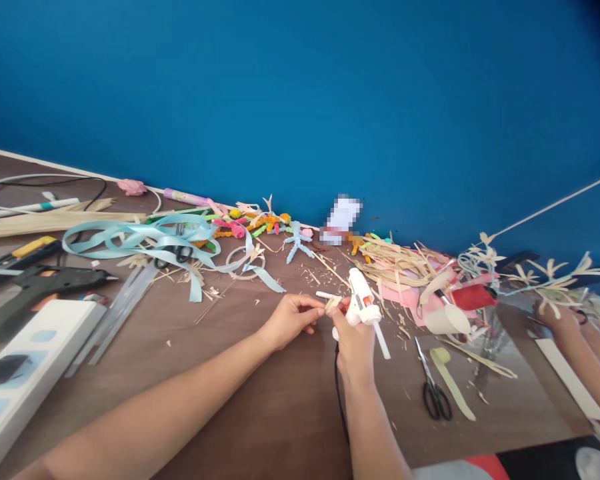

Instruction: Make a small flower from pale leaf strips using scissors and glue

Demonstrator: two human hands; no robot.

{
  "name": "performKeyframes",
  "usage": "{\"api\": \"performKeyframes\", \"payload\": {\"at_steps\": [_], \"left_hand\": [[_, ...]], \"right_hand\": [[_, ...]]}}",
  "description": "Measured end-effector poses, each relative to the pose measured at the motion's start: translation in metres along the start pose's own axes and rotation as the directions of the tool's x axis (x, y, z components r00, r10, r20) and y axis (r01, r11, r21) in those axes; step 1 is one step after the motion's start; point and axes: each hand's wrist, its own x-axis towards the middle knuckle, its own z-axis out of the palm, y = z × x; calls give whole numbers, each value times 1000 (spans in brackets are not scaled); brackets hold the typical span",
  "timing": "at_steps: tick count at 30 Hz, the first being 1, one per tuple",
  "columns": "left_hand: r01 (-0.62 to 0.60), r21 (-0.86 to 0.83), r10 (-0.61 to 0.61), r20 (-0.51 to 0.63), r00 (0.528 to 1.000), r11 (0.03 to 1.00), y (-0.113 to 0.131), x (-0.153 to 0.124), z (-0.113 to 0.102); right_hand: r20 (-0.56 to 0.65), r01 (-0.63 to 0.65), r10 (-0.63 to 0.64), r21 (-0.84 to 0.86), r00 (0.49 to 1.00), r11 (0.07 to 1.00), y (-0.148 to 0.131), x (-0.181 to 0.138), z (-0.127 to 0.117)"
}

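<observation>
My left hand (293, 321) is closed in a pinch on a small pale strip piece (333, 304), which looks like dried husk. My right hand (356, 343) is closed around the handle of a white glue gun (361, 293), its thumb and fingertips also at the pale piece. The grip is partly hidden behind the hand. A clear glue stick (382, 341) sticks out of the gun's back end, and a black cord (338, 380) runs down from its handle. Black-handled scissors (433, 390) and a pale green ribbon strip (453, 383) lie to the right.
Light blue ribbon (130, 240), pipe-cleaner figures (297, 241) and dried strips (395, 263) line the blue wall (300, 100). A dark glue gun (35, 290), clear glue sticks (115, 317) and a power strip (55, 343) are left. Another person's hands (563, 317) are at far right.
</observation>
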Motion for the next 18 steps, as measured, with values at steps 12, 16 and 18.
{"api": "performKeyframes", "payload": {"at_steps": [12,16,18], "left_hand": [[-10,19,11,-42,999,1000,3,-1,1],[-47,73,51,-59,997,996,2,-1,2],[-71,110,77,-58,995,991,2,-2,1]], "right_hand": [[-49,-11,8,-67,999,998,9,1,1],[-65,-13,8,-81,998,997,12,2,1],[-58,1,-8,-104,998,995,13,3,1]]}}
